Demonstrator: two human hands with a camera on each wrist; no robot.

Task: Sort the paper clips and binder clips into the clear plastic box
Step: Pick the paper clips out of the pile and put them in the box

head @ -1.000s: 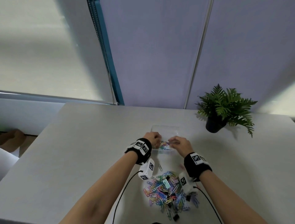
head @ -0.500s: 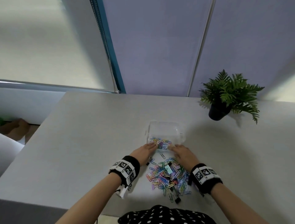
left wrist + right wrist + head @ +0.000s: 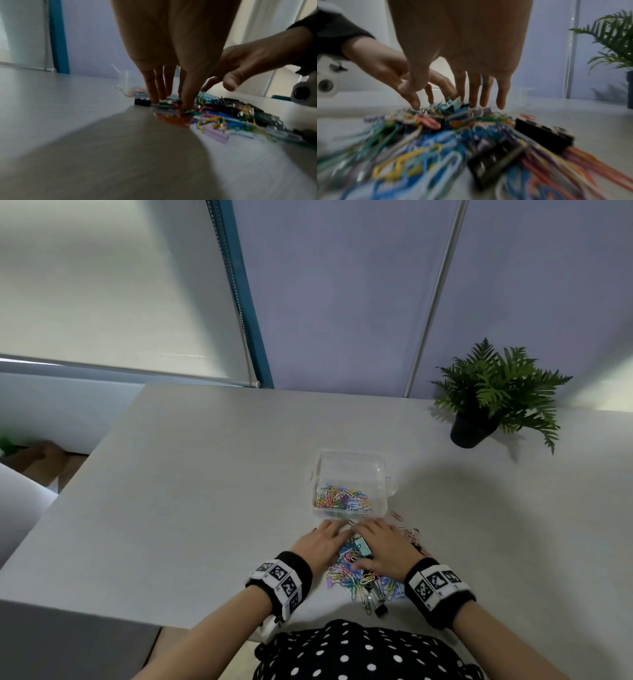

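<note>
A clear plastic box (image 3: 352, 470) stands on the white table with several coloured paper clips (image 3: 342, 499) in its near half. A heap of coloured paper clips and black binder clips (image 3: 363, 580) lies between the box and the table's near edge. My left hand (image 3: 323, 542) lies over the heap's far left, fingers straight, tips touching clips (image 3: 185, 108). My right hand (image 3: 380, 542) lies over the heap's far right with straight spread fingers (image 3: 486, 92) reaching down to the clips. Neither hand grips anything. A black binder clip (image 3: 544, 132) sits at the heap's right.
A potted fern (image 3: 493, 392) stands at the table's back right. A wall and window blind rise behind the table. The table's near edge (image 3: 102, 609) is close to my wrists, and a black binder clip (image 3: 380, 609) lies near it.
Both hands have drawn back from the box toward me and now lie over the loose heap. The head view has tilted down.
</note>
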